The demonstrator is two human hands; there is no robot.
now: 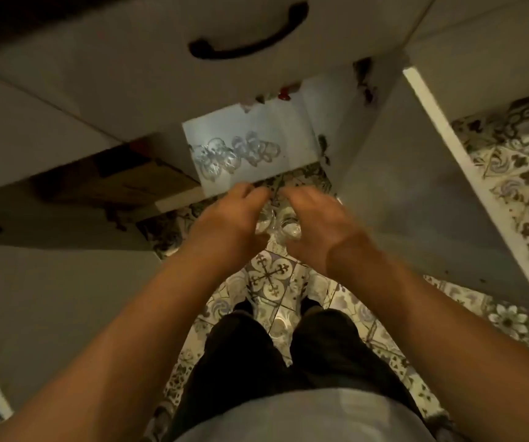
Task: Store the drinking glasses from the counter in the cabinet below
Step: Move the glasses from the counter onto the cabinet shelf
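I look straight down at an open lower cabinet. Its white shelf [292, 129] carries several clear drinking glasses [234, 153] standing close together. My left hand [231, 218] and my right hand [317, 224] are side by side just in front of the shelf edge, over the floor. Each is curled around a clear drinking glass: one glass [264, 220] shows at the left fingers, another [290, 229] at the right fingers. The two held glasses are nearly touching and mostly hidden by my fingers.
The cabinet doors stand open, one at the left [49, 275] and one at the right [416, 193]. Above is a drawer front with a dark curved handle [250, 36]. A cardboard box [129, 180] sits in the left cabinet section. Patterned floor tiles [269, 275] lie below.
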